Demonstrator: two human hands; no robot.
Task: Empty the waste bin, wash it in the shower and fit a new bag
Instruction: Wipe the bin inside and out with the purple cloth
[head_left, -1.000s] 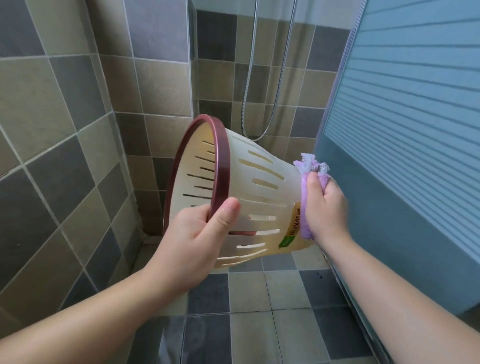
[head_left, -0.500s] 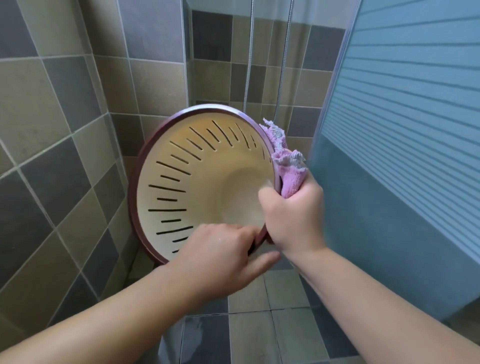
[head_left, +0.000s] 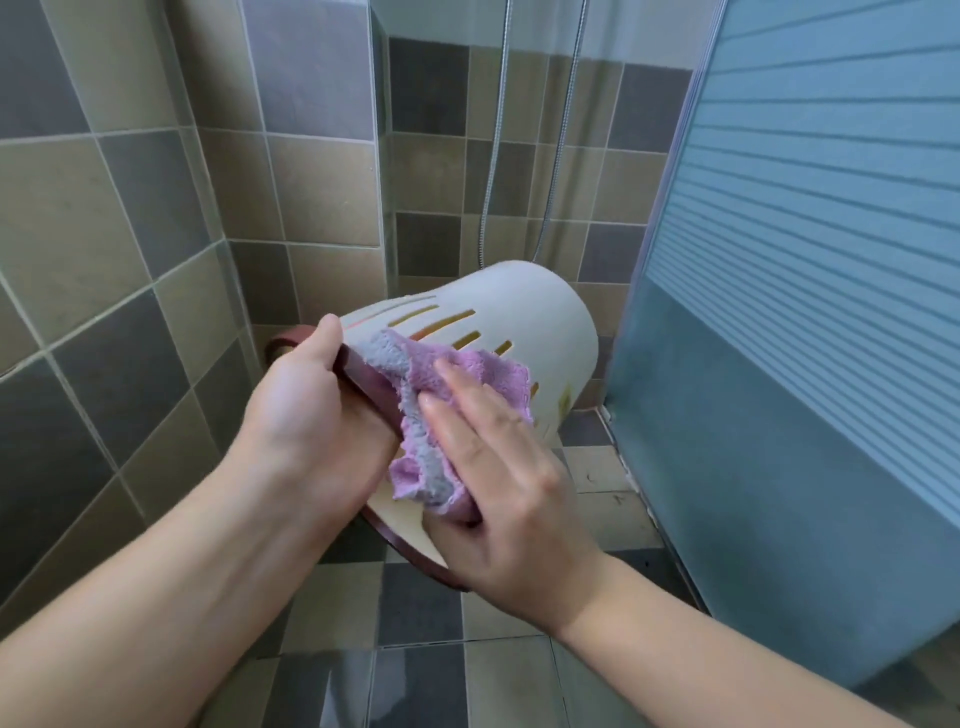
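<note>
The left hand (head_left: 306, 410) grips the waste bin (head_left: 524, 332) by its dark red rim (head_left: 363, 376), bottom pointing away. The right hand (head_left: 498, 483), fingers straight, presses a purple cloth (head_left: 441, 415) flat against the bin's slotted wall.

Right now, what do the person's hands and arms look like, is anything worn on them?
Both are bare. The left hand and right hand show no gloves, rings, watch or bracelets, and both forearms are uncovered right to the bottom edge of the frame, with no sleeve in view. The fingernails that show look short and unpainted. No markings are visible.
</note>
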